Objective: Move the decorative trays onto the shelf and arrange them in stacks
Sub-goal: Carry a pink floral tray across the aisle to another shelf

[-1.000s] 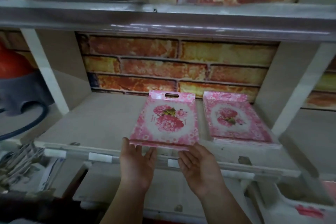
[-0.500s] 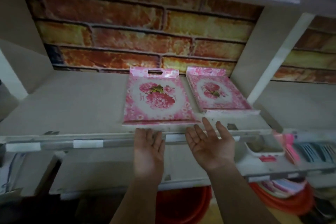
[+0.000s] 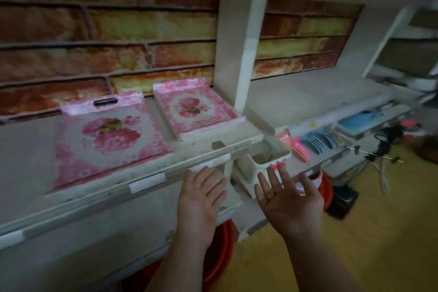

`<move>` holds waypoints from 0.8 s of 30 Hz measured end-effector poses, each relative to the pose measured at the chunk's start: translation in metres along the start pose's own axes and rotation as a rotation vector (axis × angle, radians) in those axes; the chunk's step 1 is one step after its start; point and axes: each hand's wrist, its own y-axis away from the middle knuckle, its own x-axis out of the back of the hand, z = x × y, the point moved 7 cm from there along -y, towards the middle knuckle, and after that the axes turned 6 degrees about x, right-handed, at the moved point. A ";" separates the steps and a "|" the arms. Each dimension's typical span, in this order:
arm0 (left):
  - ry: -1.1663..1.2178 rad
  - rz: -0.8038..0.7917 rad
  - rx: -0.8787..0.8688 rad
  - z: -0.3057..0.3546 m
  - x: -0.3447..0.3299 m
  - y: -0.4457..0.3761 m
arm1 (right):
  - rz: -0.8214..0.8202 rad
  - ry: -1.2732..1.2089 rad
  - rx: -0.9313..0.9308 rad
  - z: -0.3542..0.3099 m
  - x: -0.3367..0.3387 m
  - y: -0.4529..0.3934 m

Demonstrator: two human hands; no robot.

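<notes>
Both hands are empty with fingers spread, left hand (image 3: 201,194) and right hand (image 3: 288,199) below the shelf (image 3: 151,179) lip; up-left and closer to the left one lies the single tray (image 3: 106,140), long axis running front-to-back, with the tray stack (image 3: 196,109) just beside it, farther back.

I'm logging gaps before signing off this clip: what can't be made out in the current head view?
- How many trays are in the right stack: edges blur together.
- Whether the left tray is one tray or several: only its top shows.
- Red tub under the shelf: mostly hidden by the shelf and the left hand.
- Items on the lower right rack: too blurred to identify.
- Top shelf contents: cut off by the frame edge.
</notes>
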 end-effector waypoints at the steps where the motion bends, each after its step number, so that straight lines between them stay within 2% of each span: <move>1: -0.026 -0.030 0.020 -0.013 -0.017 -0.003 | 0.010 -0.015 0.022 -0.018 0.010 -0.001; 8: -0.146 -0.155 0.133 -0.120 -0.165 -0.026 | 0.139 -0.168 0.179 -0.169 0.094 -0.010; 16: -0.221 -0.328 0.320 -0.290 -0.315 -0.042 | 0.313 -0.311 0.415 -0.359 0.239 0.011; 24: -0.359 -0.419 0.471 -0.421 -0.403 -0.042 | 0.508 -0.427 0.572 -0.444 0.355 0.065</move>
